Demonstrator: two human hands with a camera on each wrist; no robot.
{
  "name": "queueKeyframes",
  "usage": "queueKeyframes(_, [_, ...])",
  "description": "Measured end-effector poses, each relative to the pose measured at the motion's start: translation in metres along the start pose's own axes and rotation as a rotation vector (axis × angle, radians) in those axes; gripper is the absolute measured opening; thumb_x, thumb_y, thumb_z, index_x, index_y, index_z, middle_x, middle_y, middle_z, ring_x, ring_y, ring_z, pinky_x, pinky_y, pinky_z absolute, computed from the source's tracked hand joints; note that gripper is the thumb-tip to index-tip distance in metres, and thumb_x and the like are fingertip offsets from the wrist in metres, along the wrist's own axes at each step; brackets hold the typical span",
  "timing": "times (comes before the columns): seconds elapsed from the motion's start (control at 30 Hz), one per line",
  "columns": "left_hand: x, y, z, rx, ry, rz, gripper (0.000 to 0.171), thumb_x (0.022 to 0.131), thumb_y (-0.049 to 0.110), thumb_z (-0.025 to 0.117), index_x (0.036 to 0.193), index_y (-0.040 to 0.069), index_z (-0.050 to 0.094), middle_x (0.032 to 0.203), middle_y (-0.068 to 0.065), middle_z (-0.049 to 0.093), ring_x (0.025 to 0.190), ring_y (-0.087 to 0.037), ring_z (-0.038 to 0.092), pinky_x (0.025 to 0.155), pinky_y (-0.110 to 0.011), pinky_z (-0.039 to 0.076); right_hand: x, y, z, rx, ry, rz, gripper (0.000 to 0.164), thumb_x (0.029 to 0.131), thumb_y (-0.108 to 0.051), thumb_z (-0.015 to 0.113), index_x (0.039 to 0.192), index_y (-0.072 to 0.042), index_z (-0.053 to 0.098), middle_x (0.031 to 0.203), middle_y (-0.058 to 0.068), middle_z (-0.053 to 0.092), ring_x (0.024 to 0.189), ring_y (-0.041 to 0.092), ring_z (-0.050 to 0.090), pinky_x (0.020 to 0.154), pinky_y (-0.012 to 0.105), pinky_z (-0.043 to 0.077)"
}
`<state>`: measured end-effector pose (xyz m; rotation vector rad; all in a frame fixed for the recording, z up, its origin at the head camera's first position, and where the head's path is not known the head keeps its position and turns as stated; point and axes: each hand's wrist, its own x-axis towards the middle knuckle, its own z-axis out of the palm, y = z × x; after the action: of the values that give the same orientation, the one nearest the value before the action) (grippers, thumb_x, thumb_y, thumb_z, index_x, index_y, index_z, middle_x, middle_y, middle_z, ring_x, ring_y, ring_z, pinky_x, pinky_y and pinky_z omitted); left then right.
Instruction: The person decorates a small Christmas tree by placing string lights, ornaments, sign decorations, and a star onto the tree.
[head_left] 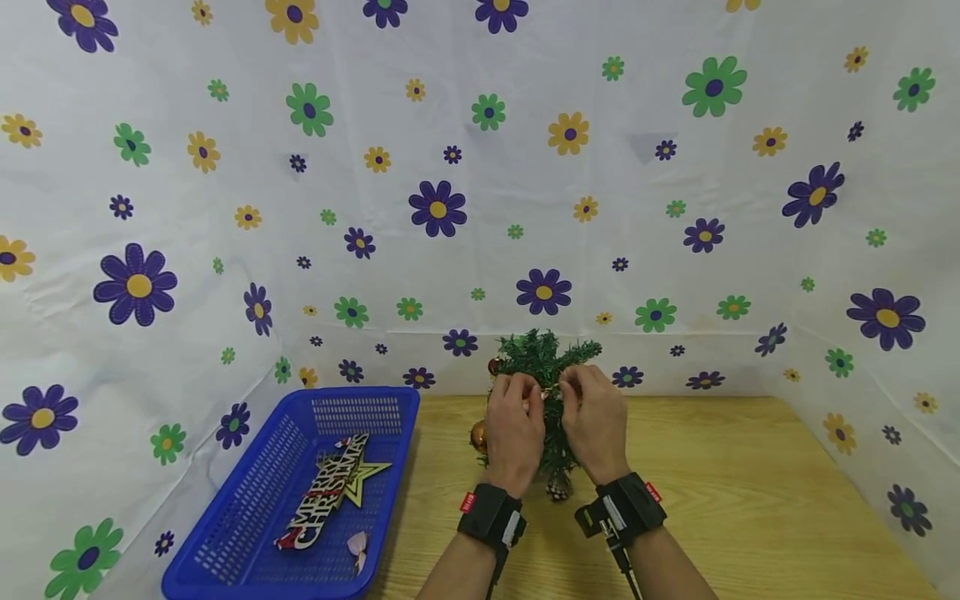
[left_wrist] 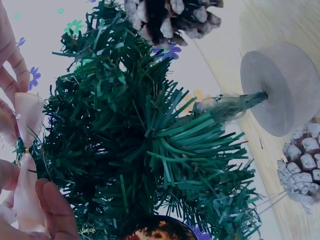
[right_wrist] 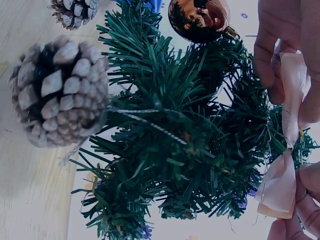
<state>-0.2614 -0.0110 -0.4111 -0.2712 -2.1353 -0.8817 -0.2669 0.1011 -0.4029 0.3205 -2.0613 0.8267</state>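
A pale pink ribbon bow (left_wrist: 30, 117) with a thin wire at its knot is at the top of a small green artificial Christmas tree (head_left: 551, 417). My left hand (head_left: 516, 429) pinches one side of this bow between thumb and fingers. On the other loop, my right hand (head_left: 597, 417) has its fingertips, as the right wrist view shows the bow (right_wrist: 280, 182) stretched between both hands. The wire lies among the branches; whether it is fastened cannot be made out. In the head view the hands mostly cover the bow.
An orange shiny ball (head_left: 478, 435) and pine cones (right_wrist: 62, 95) hang on the tree, which has a round grey base (left_wrist: 280, 90). At left, a blue basket (head_left: 408, 425) holds a "Merry Christmas" sign (head_left: 326, 492), a gold star (head_left: 366, 479) and another pink bow (head_left: 357, 546).
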Motion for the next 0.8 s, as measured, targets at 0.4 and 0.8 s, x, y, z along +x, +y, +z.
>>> queueKeyframes(0.4, [-0.003,0.004,-0.009,0.026,-0.016,-0.033,0.017,0.095,0.024,0.055,0.106,0.011,0.058,0.101,-0.007,0.054,0.088,-0.019,0.056,0.068,-0.03,0.051,-0.002,-0.001,-0.006,-0.027,0.005,-0.053,0.011,0.086,-0.01,0.066,0.097,-0.01,0.067,0.087,0.006,0.064,0.076,0.02,0.06,0.065,0.035,0.049])
queueKeyframes(0.8, [-0.01,-0.022,-0.057,0.013,-0.144,-0.074,0.06,0.095,0.042,0.049,0.145,0.017,0.029,0.145,-0.011,0.034,0.128,-0.03,0.039,0.101,-0.051,0.032,-0.018,0.017,-0.05,0.042,-0.012,-0.043,0.052,0.083,-0.022,0.072,0.128,-0.007,0.051,0.122,0.015,0.046,0.108,0.03,0.051,0.077,0.044,0.048])
